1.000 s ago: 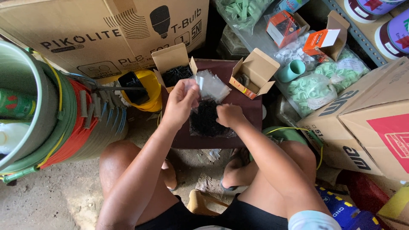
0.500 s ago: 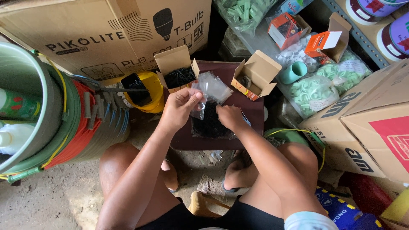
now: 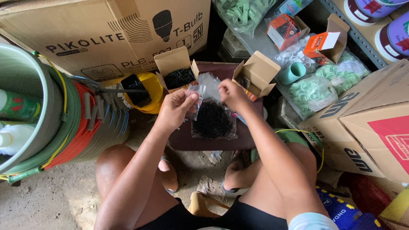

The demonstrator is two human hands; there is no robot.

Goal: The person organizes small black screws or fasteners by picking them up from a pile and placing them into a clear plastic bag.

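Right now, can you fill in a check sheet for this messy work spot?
Surface: small dark brown board set low between the knees.
Job's things: clear plastic bag holding small black pieces.
Hands: left hand and right hand pinch the bag's top with their fingers.
Clutter: two open little cardboard boxes, one full of black pieces; bags of green parts; orange boxes.
Cables: coiled red and green hose; thin yellow cord.
Surroundings: big cardboard cartons, bare concrete floor.

Bright even daylight, soft shadows under legs, wide-angle bend at edges, slight blur on fingers maybe, no glare
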